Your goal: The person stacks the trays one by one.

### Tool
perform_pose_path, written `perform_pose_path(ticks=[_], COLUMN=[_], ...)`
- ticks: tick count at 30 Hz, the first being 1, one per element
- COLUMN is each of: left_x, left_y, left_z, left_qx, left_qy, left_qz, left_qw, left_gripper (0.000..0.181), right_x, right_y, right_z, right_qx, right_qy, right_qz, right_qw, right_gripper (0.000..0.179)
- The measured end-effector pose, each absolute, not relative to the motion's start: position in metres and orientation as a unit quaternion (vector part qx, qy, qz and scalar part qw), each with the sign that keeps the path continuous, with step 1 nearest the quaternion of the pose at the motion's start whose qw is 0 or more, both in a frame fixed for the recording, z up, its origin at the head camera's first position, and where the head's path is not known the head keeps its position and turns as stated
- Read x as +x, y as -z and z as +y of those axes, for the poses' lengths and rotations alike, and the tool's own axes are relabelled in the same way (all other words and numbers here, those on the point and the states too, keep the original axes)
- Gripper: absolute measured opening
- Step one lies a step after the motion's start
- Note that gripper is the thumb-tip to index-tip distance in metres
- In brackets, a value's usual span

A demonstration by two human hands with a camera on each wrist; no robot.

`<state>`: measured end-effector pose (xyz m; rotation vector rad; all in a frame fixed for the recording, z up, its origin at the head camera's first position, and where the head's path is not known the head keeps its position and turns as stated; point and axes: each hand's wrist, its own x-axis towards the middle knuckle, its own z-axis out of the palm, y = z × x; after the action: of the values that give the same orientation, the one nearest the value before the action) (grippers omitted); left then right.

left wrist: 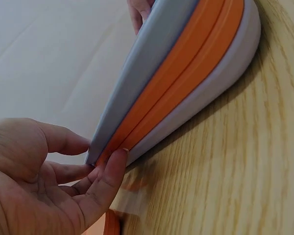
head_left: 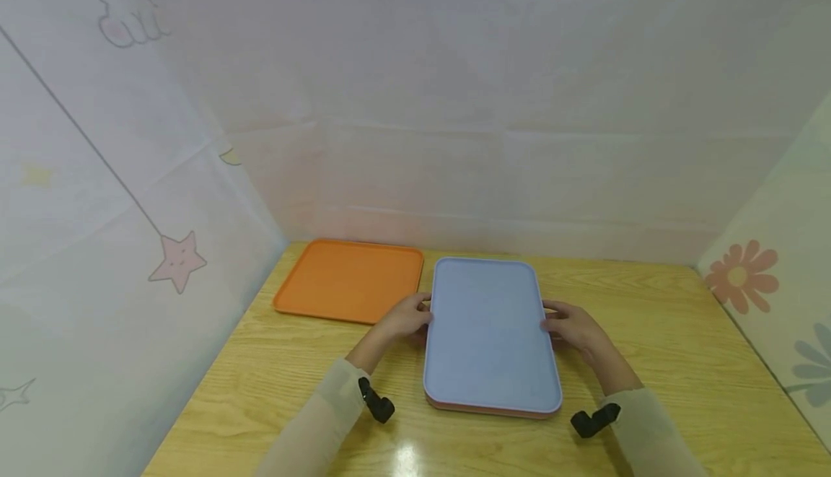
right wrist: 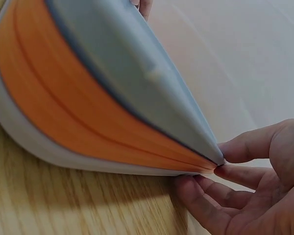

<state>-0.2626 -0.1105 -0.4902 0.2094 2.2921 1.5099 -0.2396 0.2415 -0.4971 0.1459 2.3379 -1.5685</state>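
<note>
A stack of rectangular trays stands on the table, its short side facing me. The top one is a light blue tray (head_left: 492, 333). Below it, orange trays (left wrist: 186, 63) and a pale lavender tray (right wrist: 54, 159) at the bottom show in the wrist views. My left hand (head_left: 407, 316) pinches the blue tray's left edge, thumb at its rim and index finger just under it; the other fingers rest against the layers below. On the opposite edge my right hand (head_left: 574, 327) pinches the same tray likewise, its lower fingers beside the stack.
A separate orange tray (head_left: 350, 280) lies flat at the back left of the wooden table (head_left: 662, 333), close to my left hand. White printed cloth (head_left: 454, 102) rises behind the table and along both sides.
</note>
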Motion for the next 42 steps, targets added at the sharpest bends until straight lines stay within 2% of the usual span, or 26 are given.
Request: perform_pose_path(ticks=[6,13,23,42], left_x=[-0.261,-0.268,-0.284,-0.322], left_y=[0.487,0.48,0.473,0.499], left_z=[-0.127,-0.173,-0.25,-0.331], left_qx=[0.075,0.055,0.041,-0.061], left_qy=[-0.535,-0.491,-0.354,-0.292], left_qz=[0.828,0.864,0.934,0.954], left_qw=[0.15,0.093,0.013,-0.001], left_gripper=[0.048,0.044,0.052,0.07], right_x=[-0.239,-0.239,-0.239,-0.24], right_y=[0.499,0.5,0.502,0.506], right_z=[0.242,0.244,0.247,0.248], right_qx=[0.062,0.074,0.079,0.072], right_qy=[0.553,0.564,0.566,0.57], right_qz=[0.813,0.803,0.801,0.798], right_qw=[0.171,0.175,0.179,0.181], right_gripper=[0.064,0.065,0.066,0.067])
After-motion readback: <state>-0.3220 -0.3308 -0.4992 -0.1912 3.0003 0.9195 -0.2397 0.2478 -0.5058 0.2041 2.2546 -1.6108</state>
